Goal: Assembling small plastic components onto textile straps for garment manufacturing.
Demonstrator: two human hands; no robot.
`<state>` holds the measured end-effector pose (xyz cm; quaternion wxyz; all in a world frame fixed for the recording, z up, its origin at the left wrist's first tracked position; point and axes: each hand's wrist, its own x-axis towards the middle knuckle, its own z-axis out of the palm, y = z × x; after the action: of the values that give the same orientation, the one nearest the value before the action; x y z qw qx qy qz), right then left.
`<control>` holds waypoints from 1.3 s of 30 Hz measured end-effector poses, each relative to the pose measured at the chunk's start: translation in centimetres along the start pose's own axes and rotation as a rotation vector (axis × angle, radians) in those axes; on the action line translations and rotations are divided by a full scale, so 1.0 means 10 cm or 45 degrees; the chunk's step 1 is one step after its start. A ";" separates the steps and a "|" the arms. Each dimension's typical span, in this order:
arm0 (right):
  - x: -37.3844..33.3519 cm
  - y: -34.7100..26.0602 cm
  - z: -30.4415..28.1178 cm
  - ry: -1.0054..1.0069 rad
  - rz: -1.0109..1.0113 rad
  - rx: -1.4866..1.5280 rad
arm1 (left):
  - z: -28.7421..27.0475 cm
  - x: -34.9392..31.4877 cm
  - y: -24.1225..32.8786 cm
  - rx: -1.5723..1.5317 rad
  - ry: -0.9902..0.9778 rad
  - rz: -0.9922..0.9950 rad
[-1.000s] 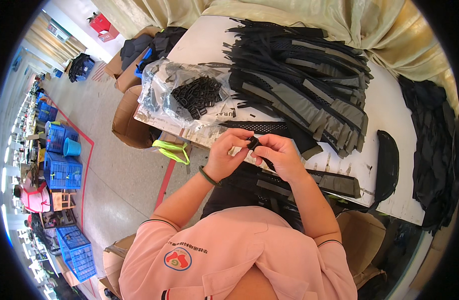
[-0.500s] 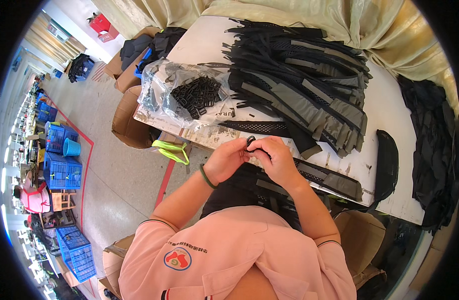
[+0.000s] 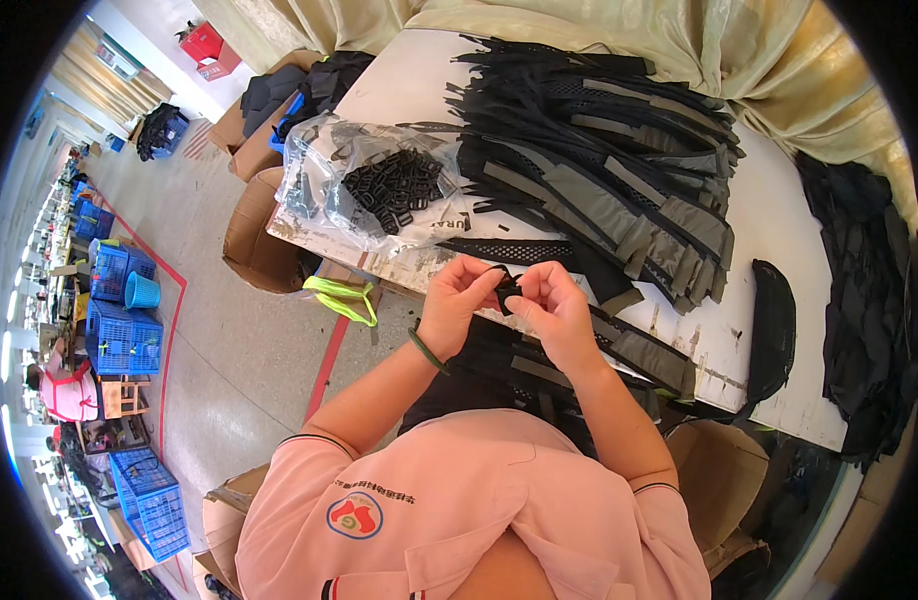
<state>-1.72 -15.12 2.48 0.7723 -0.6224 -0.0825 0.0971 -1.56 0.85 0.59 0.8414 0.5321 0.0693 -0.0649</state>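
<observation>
Above the table's near edge, my left hand (image 3: 451,308) and my right hand (image 3: 553,312) meet with fingertips pinched on a small black plastic buckle (image 3: 508,286). A black strap end seems to be at the buckle, though the fingers partly hide it. Beneath and right of my right hand, a black mesh strap piece with a grey panel (image 3: 647,350) lies along the table edge. Ahead of my hands is a clear plastic bag (image 3: 314,165) with many black buckles (image 3: 394,190) in it. A large pile of black and grey strap pieces (image 3: 599,190) covers the table's middle.
The white table (image 3: 769,215) has a worn near edge. A black curved pouch-like piece (image 3: 772,325) and a stack of black fabric (image 3: 864,300) lie to the right. Cardboard boxes (image 3: 264,235) flank the table; bright yellow-green strips (image 3: 341,298) hang at its left. Blue crates (image 3: 124,335) line the far left.
Both hands have turned and shifted slightly around the buckle, so more black material shows between the fingertips. The grey-panelled strap piece has slid a little to the left.
</observation>
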 end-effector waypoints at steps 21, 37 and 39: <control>-0.04 0.10 0.01 0.171 0.137 0.316 | -0.06 -0.06 -0.03 0.216 -0.387 0.300; -0.04 -0.09 -0.17 -0.028 0.083 -0.134 | -0.03 -0.05 -0.03 0.388 -0.521 0.535; -0.05 -0.16 -0.15 -0.016 -0.101 -0.475 | -0.08 -0.09 -0.02 0.570 -0.591 0.400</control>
<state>-1.73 -16.98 3.74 0.6462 -0.7504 -0.1285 0.0535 -2.47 1.52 0.24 0.6970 0.6784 -0.2224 -0.0676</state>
